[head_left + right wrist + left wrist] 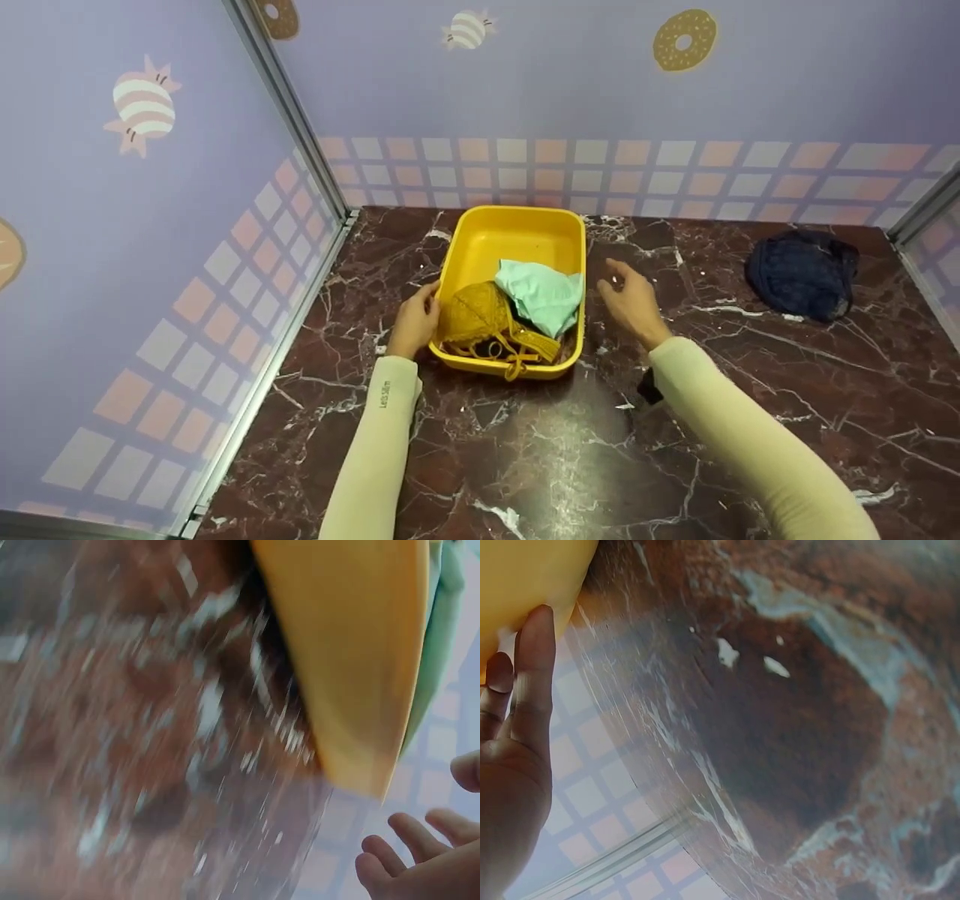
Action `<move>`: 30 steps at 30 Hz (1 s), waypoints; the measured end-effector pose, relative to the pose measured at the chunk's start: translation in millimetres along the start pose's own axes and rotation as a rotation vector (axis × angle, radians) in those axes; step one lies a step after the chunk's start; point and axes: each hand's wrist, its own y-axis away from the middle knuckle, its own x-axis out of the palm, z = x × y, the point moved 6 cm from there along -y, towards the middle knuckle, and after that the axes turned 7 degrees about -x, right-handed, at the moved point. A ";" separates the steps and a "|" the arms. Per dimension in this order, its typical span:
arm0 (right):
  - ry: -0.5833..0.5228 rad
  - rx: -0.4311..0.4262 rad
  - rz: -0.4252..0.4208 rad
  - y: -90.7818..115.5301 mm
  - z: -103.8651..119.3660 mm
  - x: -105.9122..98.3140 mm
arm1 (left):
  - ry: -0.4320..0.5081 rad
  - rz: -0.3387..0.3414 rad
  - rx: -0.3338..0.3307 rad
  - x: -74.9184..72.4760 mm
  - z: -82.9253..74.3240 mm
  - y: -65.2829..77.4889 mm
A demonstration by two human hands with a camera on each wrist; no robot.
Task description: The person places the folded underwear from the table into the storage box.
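Note:
A yellow plastic tub stands on the marble-look tabletop. In its near left part lies a mustard lace bra, one strap hanging over the front rim. Beside it is a crumpled mint-green cloth, reaching the right wall. My left hand is at the tub's left side, its fairly straight fingers against the outer wall in the left wrist view. Off the tub's right side my right hand hovers with nothing in it, its fingers spread and slightly bent.
A dark navy piece of clothing lies bunched at the back right of the tabletop. Patterned lilac panels rise behind and at both sides, with a metal post at the back left corner.

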 end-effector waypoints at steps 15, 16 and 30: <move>0.177 0.129 -0.199 17.6 -80.3 -135.9 | -0.001 -0.006 -0.026 -8.5 10.4 0.8; 0.180 0.141 -0.210 20.0 -85.4 -143.3 | -0.001 -0.007 -0.025 -8.9 11.1 0.7; 0.302 0.312 -0.102 58.1 -168.5 -175.2 | -0.001 -0.009 -0.036 -12.7 11.5 0.1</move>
